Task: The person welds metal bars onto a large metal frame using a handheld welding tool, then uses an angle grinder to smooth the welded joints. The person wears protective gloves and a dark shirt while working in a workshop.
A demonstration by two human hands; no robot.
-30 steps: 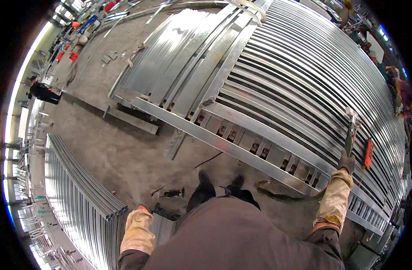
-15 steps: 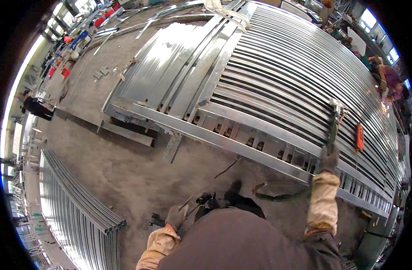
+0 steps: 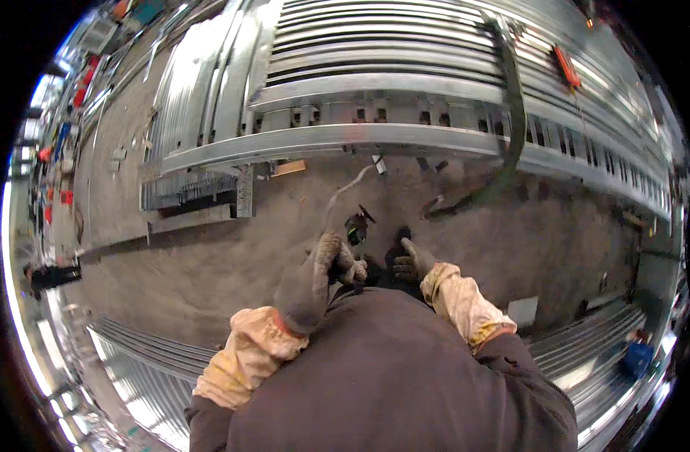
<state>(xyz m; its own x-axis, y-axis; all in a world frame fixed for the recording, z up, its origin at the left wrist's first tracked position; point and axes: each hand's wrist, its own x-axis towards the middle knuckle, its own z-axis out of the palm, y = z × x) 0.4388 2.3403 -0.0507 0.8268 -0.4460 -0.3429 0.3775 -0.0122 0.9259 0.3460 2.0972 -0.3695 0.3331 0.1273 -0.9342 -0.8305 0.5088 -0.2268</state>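
Withdrawn from the slatted metal rack, the right hand is now loose and empty, while the left hand curls, its grip unclear, just behind what looks like a dark tool ahead, nearer the left, its long axis blurred.

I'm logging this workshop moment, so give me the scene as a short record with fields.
Left hand: gloved, partly curled; grip unclear
Right hand: gloved, open, seemingly empty
Near hands: dark object, kind unclear
Ahead: slatted metal frame
Over frame edge: dark green hose
On frame: red object
Far left: another person
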